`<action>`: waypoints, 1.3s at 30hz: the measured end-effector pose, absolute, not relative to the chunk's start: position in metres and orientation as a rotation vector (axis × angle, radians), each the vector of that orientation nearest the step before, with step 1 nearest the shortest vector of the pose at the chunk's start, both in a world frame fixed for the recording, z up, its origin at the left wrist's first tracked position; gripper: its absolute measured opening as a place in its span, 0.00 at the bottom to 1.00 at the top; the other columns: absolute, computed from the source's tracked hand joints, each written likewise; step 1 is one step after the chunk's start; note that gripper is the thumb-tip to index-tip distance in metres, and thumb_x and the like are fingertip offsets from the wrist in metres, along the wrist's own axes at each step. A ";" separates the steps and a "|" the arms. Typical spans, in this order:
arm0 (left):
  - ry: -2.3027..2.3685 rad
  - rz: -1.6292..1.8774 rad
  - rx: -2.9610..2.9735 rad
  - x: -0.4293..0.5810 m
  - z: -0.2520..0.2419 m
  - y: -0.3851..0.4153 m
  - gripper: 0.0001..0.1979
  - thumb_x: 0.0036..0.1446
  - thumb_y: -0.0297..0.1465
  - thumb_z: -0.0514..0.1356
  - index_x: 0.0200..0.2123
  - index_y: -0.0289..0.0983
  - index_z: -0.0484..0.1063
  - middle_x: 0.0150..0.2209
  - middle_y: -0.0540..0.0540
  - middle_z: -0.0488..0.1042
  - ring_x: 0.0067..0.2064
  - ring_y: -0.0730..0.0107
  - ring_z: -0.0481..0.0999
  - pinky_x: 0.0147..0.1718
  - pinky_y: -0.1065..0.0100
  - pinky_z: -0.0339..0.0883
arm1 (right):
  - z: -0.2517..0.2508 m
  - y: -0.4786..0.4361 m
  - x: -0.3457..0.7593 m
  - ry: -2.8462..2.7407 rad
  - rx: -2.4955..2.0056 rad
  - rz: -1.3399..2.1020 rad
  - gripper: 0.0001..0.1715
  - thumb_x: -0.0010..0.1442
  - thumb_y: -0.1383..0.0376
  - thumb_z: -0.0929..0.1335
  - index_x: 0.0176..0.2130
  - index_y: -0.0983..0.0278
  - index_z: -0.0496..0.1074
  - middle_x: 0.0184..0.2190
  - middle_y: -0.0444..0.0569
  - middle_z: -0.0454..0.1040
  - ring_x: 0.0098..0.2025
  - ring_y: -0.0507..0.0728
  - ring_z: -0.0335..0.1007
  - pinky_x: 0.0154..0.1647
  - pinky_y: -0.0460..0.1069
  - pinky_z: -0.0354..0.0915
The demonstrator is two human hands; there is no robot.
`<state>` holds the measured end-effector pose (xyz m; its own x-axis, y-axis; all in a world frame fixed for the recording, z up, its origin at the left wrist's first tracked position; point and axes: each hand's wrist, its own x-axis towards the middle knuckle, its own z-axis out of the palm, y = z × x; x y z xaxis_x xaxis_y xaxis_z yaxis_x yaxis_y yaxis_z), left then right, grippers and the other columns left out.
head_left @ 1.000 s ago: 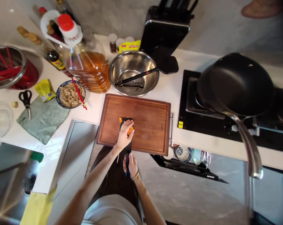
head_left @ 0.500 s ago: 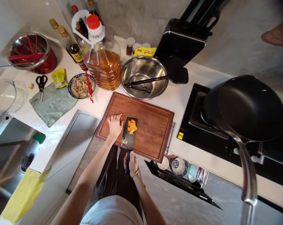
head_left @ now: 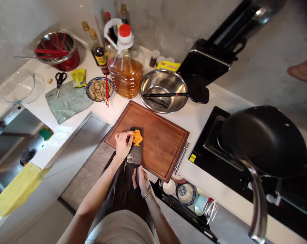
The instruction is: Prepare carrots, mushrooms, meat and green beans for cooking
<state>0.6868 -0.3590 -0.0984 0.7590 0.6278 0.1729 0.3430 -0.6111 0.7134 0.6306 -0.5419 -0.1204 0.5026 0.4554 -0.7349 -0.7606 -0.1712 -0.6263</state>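
My right hand (head_left: 142,181) is wrapped round the dark handle of a cleaver (head_left: 134,154), whose broad blade lies flat over the front left part of a wooden cutting board (head_left: 163,135). Orange carrot slices (head_left: 137,137) are heaped on the far end of the blade. My left hand (head_left: 123,146) is at the blade's left edge, fingertips pinched on a bit of carrot against the heap. The fingers partly hide that piece.
Behind the board stand a steel bowl (head_left: 157,83) with a black spatula (head_left: 197,94) across it, an oil jug (head_left: 126,73) and a bowl of meat (head_left: 100,89). A wok (head_left: 262,139) sits on the stove at right. Below, a drawer of dishes (head_left: 185,194) is open.
My left hand has gone from the board beside the blade to the carrot heap on it. The cleaver stays under the slices in my right hand. The camera view has shifted and turned.
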 end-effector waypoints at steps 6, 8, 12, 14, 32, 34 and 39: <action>0.984 0.842 2.129 0.633 -0.075 -0.351 0.08 0.59 0.31 0.57 0.43 0.40 0.69 0.41 0.46 0.77 0.42 0.67 0.75 0.49 0.59 0.58 | -0.085 -0.536 0.655 0.003 -1.419 1.376 0.33 0.59 0.39 0.55 0.27 0.64 0.64 0.11 0.39 0.62 0.09 0.46 0.51 0.10 0.42 0.48; 1.090 0.978 2.065 0.610 -0.064 -0.343 0.09 0.59 0.31 0.57 0.43 0.39 0.70 0.40 0.46 0.77 0.40 0.68 0.75 0.48 0.60 0.60 | -0.072 -0.524 0.658 -0.061 -1.402 1.493 0.34 0.57 0.38 0.56 0.27 0.64 0.63 0.11 0.38 0.62 0.08 0.45 0.50 0.09 0.42 0.48; 1.275 1.209 1.945 0.553 -0.045 -0.327 0.08 0.60 0.29 0.56 0.43 0.39 0.70 0.40 0.46 0.77 0.42 0.69 0.74 0.46 0.63 0.65 | -0.052 -0.491 0.647 -0.174 -1.346 1.747 0.33 0.55 0.37 0.59 0.27 0.64 0.62 0.12 0.38 0.62 0.08 0.45 0.51 0.07 0.41 0.49; 1.427 1.318 1.900 0.519 -0.037 -0.321 0.09 0.60 0.30 0.56 0.45 0.39 0.69 0.42 0.44 0.76 0.45 0.68 0.74 0.47 0.62 0.66 | -0.046 -0.472 0.635 -0.228 -1.333 1.869 0.33 0.54 0.36 0.59 0.28 0.64 0.62 0.12 0.37 0.63 0.07 0.45 0.51 0.06 0.40 0.49; 2.189 0.756 2.068 0.109 0.043 -0.298 0.37 0.52 0.49 0.59 0.62 0.40 0.57 0.67 0.36 0.47 0.68 0.53 0.43 0.64 0.48 0.39 | 0.006 -0.311 0.315 -1.150 -1.352 2.471 0.34 0.54 0.36 0.59 0.27 0.64 0.61 0.11 0.40 0.64 0.07 0.46 0.53 0.06 0.40 0.47; 2.210 0.769 2.051 0.061 0.050 -0.295 0.36 0.52 0.48 0.60 0.61 0.40 0.58 0.66 0.36 0.48 0.68 0.54 0.44 0.64 0.48 0.40 | 0.010 -0.301 0.264 -1.197 -1.318 2.485 0.35 0.54 0.35 0.58 0.27 0.65 0.61 0.11 0.41 0.64 0.07 0.45 0.52 0.06 0.40 0.46; 2.286 0.892 1.925 -0.048 0.076 -0.280 0.35 0.52 0.49 0.59 0.61 0.42 0.58 0.66 0.39 0.50 0.67 0.54 0.46 0.64 0.47 0.39 | 0.032 -0.266 0.160 -1.256 -1.233 2.530 0.33 0.55 0.37 0.59 0.29 0.64 0.62 0.12 0.39 0.63 0.07 0.44 0.51 0.07 0.40 0.46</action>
<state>-0.0479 -0.2802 0.0763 -0.2382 0.9111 0.3364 0.8982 0.0749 0.4331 0.1599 -0.2657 0.0323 -0.6784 0.3748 -0.6319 0.2765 -0.6665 -0.6923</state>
